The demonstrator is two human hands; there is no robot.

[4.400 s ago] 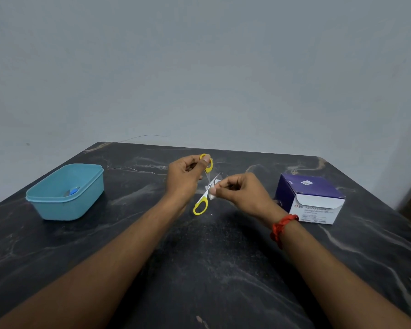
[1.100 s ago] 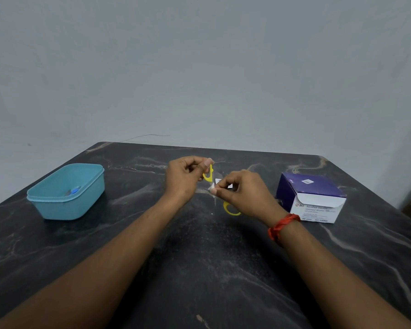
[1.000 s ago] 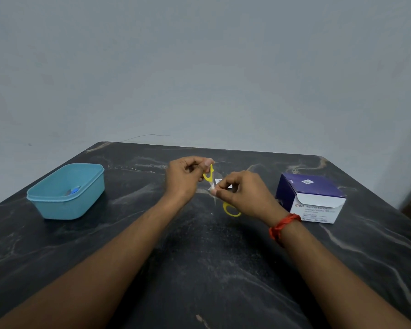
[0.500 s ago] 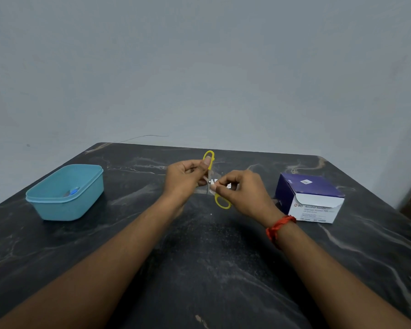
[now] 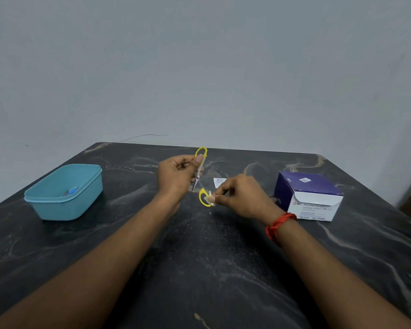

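- Your right hand [image 5: 243, 198], nearest, pinches a small white swab [image 5: 211, 200] between thumb and forefinger. It sits against the lower yellow loop of the scissors [image 5: 198, 178], held above mid-desk [image 5: 199, 257].
- Scissors are probably light and stiff, with slick plastic loops and sharp steel edges. Grip the loops or shank, never the blades. The swab looks limp, so pinch it lightly.
- Long axis runs 12–6 in view, splayed wide: one loop at 12, the other at 6. The visible blade tip aims about 7.
- Your left hand [image 5: 176, 176] is curled round the upper shank, thumb on the top loop.
- Beyond: a white sachet [image 5: 220, 182] flat on the desk, box [image 5: 309, 198] at 3, blue tub [image 5: 64, 193] at 9.
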